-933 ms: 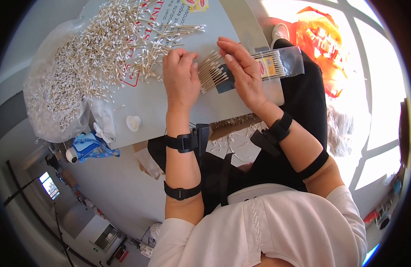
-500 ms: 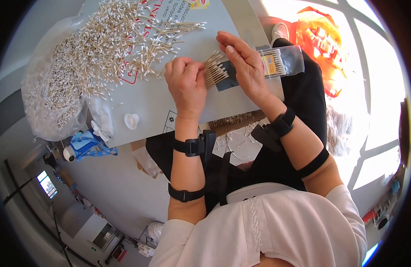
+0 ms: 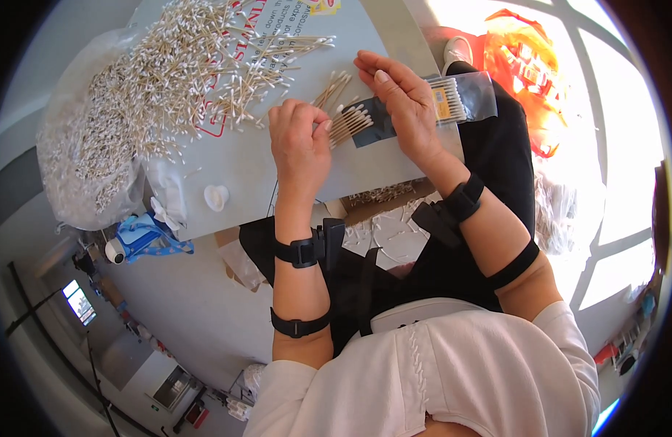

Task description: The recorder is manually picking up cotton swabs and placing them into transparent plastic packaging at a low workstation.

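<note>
My left hand [image 3: 299, 135] is closed, thumb and fingers pinching a small bundle of cotton swabs [image 3: 352, 125] whose white tips point right. A few loose swabs [image 3: 333, 89] lie fanned on the table just beyond the bundle. To the right, my right hand [image 3: 407, 105] is open on its edge, fingers stretched out, holding nothing that I can see. Beneath the hands runs a dark strip [image 3: 377, 124]. Beside my right wrist lies a clear bag of swabs [image 3: 456, 100] with a yellow label, reaching over the table's right edge.
A large heap of cotton swabs [image 3: 179, 69] spills from a clear plastic bag [image 3: 56, 156] on the left. A small white round lid-like piece [image 3: 216, 197] sits near the table's front edge. Below is an open box of swabs [image 3: 383, 195]. An orange bag [image 3: 522, 65] lies at right.
My left hand has shifted slightly left and nearer with the bundle. A few swabs have come apart from it and lie on the table. My right hand has barely moved.
</note>
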